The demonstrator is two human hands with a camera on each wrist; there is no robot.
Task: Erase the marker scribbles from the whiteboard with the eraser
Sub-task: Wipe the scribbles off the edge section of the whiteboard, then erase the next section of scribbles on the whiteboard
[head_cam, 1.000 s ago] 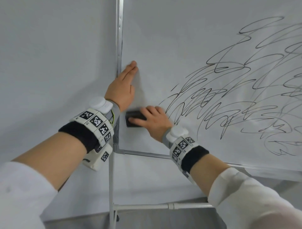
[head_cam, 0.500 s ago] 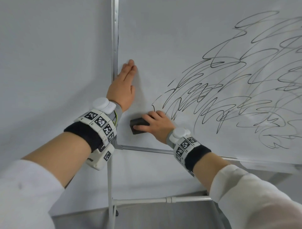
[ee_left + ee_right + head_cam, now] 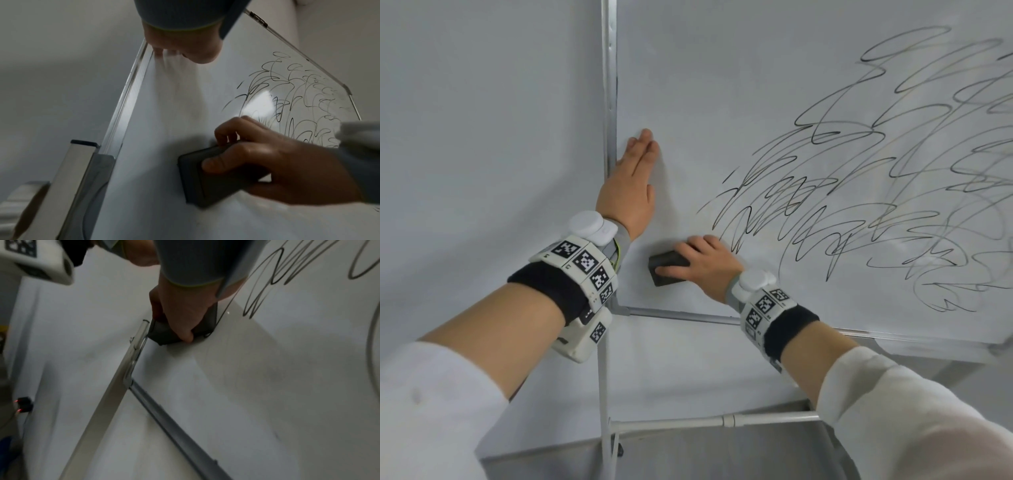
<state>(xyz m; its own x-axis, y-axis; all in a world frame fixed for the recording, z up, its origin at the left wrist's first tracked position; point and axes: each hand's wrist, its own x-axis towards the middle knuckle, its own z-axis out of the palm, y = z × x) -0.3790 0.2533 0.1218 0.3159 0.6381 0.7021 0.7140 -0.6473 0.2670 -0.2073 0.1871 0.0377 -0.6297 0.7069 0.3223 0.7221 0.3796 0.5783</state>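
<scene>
A whiteboard [image 3: 739, 85] fills the upper right of the head view, and black marker scribbles [image 3: 876, 192] cover its middle and right. My right hand [image 3: 702, 263] grips a dark grey eraser [image 3: 666, 269] flat against the board near its lower left corner, just left of the scribbles. From the left wrist view the eraser [image 3: 207, 178] shows with the thumb across its back. In the right wrist view the eraser [image 3: 164, 334] peeks out under the palm. My left hand [image 3: 631, 185] lies flat on the board beside its left frame, fingers straight.
The board's metal frame [image 3: 608, 102] runs up the left side and its bottom rail [image 3: 681, 314] passes under the eraser. A white stand crossbar [image 3: 722, 420] sits lower down. A plain grey wall [image 3: 482, 137] is behind on the left.
The right hand with the eraser has slid slightly right and down along the board. The left hand keeps its place by the frame. The view has shifted a little.
</scene>
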